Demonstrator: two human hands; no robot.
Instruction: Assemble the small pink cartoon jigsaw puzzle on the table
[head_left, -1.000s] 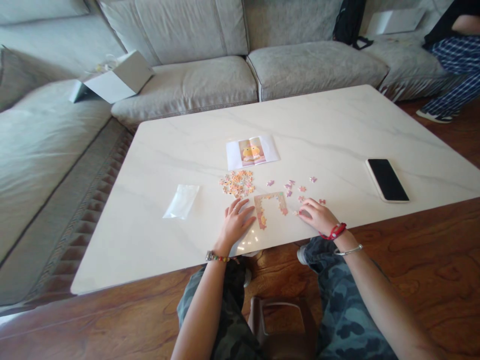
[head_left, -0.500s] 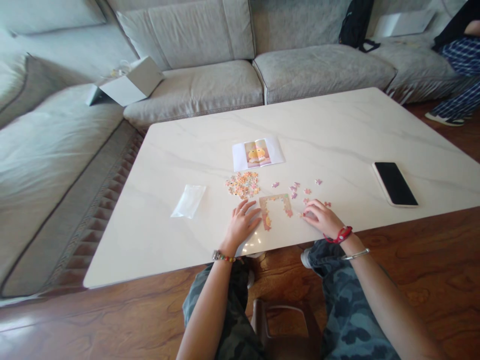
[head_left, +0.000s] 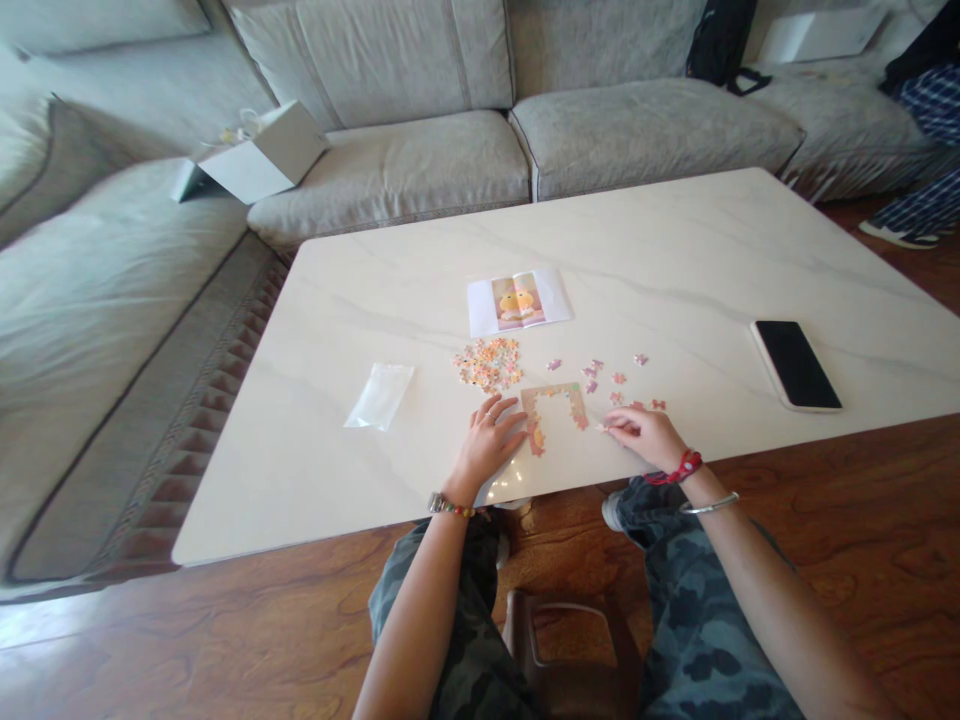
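My left hand (head_left: 489, 440) lies on the table with its fingers spread, the fingertips beside the left side of a partly joined jigsaw puzzle (head_left: 531, 402). The joined pieces form a top edge with two sides, open toward me. To the right of it, my right hand (head_left: 643, 434) pinches a small pale puzzle piece (head_left: 602, 428) between thumb and fingers, close to the table top. Several loose pink and purple puzzle pieces (head_left: 592, 386) are scattered beyond that hand. A heap of mixed puzzle pieces (head_left: 487, 365) sits just beyond my left hand.
A creased paper with a picture of yellow figures (head_left: 517, 302) lies behind the heap. At left is a clear plastic bag (head_left: 380, 396); at right, a phone (head_left: 796, 365). A grey sofa (head_left: 427, 160) stands behind the white table (head_left: 645, 250). A person's legs (head_left: 919, 195) show at far right.
The view has shifted slightly. My right hand has turned a little, the pinched piece now showing more clearly at its fingertips. The left hand stays beside the joined puzzle.
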